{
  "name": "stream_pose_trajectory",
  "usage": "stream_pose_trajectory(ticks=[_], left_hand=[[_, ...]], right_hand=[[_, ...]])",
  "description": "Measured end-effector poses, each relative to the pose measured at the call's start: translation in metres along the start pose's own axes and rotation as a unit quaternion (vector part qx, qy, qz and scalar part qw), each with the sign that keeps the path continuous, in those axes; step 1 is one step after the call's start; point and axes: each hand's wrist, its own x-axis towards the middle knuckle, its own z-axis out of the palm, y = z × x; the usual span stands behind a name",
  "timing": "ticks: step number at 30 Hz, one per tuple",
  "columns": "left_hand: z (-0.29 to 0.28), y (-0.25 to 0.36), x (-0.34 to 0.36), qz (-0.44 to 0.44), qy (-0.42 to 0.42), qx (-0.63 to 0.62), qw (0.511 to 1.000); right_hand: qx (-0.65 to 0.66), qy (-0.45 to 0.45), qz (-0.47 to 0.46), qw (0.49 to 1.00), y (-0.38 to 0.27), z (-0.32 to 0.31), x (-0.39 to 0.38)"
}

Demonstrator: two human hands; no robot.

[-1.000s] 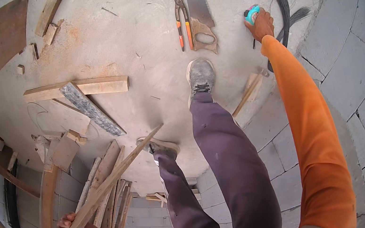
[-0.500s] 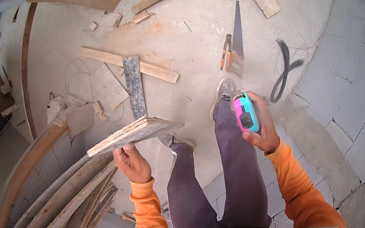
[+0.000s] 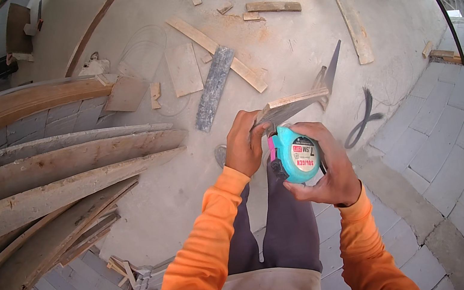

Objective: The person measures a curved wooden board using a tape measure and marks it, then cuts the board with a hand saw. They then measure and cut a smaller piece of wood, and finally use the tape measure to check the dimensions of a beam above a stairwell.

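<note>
My right hand [image 3: 336, 168] is closed round a teal and pink tape measure [image 3: 297, 154], its round face turned up toward me. Just left of it, my left hand [image 3: 245, 143] grips the near end of a small wooden board [image 3: 292, 105], whose layered edge faces upward. The two hands are close together in front of my legs, and the tape measure's pink side sits near the left fingers. Whether tape is drawn out of the case I cannot tell. Beyond the board lies a handsaw [image 3: 332, 68] on the floor, its handle partly hidden.
Several long planks [image 3: 66, 168] are stacked on the left. A grey-black board [image 3: 215, 87] lies by a long wooden strip [image 3: 217, 53] and a pale panel [image 3: 184, 70]. A bundle of dark wire [image 3: 365, 121] rests right of my hands, near a grey block wall [image 3: 449, 135].
My left hand has brought the board rightward, and it now stands more on edge by the tape measure. My right hand has turned the tape measure so its face shows. The view has shifted.
</note>
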Motion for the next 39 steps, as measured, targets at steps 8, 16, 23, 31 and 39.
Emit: stream_pose_trajectory(ticks=[8, 16, 23, 31, 39], left_hand=[[-0.017, 0.001, -0.025, 0.031, 0.017, -0.011, 0.999], [-0.016, -0.019, -0.043, 0.066, 0.049, -0.003, 0.997], [-0.019, -0.024, -0.026, 0.164, 0.063, 0.031, 0.984], [-0.032, -0.047, -0.016, 0.157, 0.097, 0.08, 0.98], [-0.056, -0.079, 0.002, 0.137, 0.144, 0.043, 0.979]], right_hand=[[-0.025, -0.014, -0.003, 1.0, -0.005, 0.028, 0.004], [-0.068, -0.012, -0.007, 0.998, -0.011, 0.035, 0.005], [-0.087, 0.029, -0.026, 0.996, 0.001, 0.041, 0.01], [-0.139, 0.011, -0.055, 0.989, 0.017, 0.015, 0.02], [-0.143, 0.003, -0.024, 0.989, 0.047, -0.027, 0.034]])
